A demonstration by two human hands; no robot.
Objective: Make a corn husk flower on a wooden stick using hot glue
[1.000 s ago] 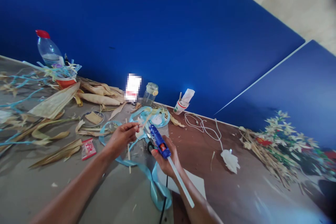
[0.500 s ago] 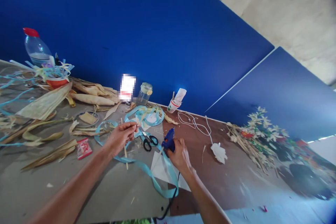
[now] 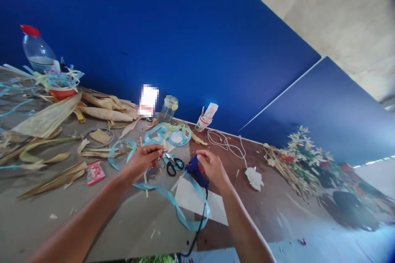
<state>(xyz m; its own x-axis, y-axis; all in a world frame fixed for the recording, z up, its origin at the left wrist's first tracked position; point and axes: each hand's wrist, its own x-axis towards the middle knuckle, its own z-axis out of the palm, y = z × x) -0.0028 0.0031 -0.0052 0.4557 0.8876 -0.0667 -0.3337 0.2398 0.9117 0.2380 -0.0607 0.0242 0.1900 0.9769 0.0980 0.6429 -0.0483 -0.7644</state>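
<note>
My left hand point(image 3: 147, 158) is closed in a pinch over the middle of the table. A small pale strip point(image 3: 164, 144), perhaps husk, shows at its fingertips. Just right of it lie black-handled scissors point(image 3: 173, 164), blades pointing up and left. A blue glue gun point(image 3: 197, 170) rests on the table with its black cord trailing toward the front edge. My right hand point(image 3: 212, 166) is just right of the glue gun, off its grip, fingers loosely stretched out and holding nothing I can see. Light blue ribbon point(image 3: 168, 197) curls around and below both hands.
Dried corn husks point(image 3: 106, 113) and a pink packet point(image 3: 95, 172) lie left. A bottle point(image 3: 38, 51), glass jar point(image 3: 169, 109) and cup point(image 3: 203, 123) stand along the blue partition point(image 3: 173, 41). White cable point(image 3: 226, 144) and artificial flowers point(image 3: 304, 148) are right. White paper point(image 3: 200, 201) lies in front.
My right hand has let go of the glue gun, which now lies on the table. My left hand keeps its pinch in nearly the same spot. The view has shifted slightly.
</note>
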